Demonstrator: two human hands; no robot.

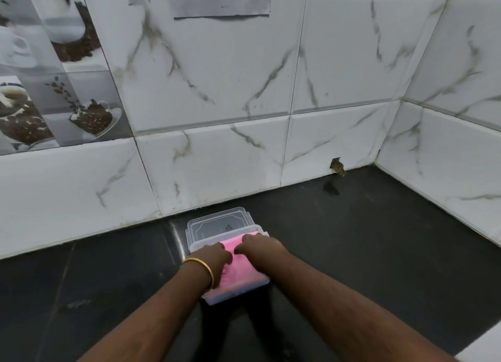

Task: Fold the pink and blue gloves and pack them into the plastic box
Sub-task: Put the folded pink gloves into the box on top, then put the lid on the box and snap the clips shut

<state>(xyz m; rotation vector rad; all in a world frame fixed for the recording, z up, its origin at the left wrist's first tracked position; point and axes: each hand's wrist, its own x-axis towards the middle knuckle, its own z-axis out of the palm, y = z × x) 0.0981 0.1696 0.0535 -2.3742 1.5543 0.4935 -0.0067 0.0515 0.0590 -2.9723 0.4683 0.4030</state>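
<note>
A clear plastic box (260, 285) sits on the dark counter, near the wall. Folded pink gloves (244, 269) lie on top inside it, and a thin blue layer shows through the box's front wall, under the pink. My left hand (214, 256), with a gold bangle on the wrist, presses flat on the left part of the pink gloves. My right hand (260, 243) presses on their far right part, fingers curled down onto the fabric. The clear lid (219, 223) lies just behind the box, partly under its far rim.
The black counter (379, 239) runs to a white marble-tile wall (217, 117) right behind the lid and a side wall on the right. A small hole in the wall (337, 166) sits at counter level, back right.
</note>
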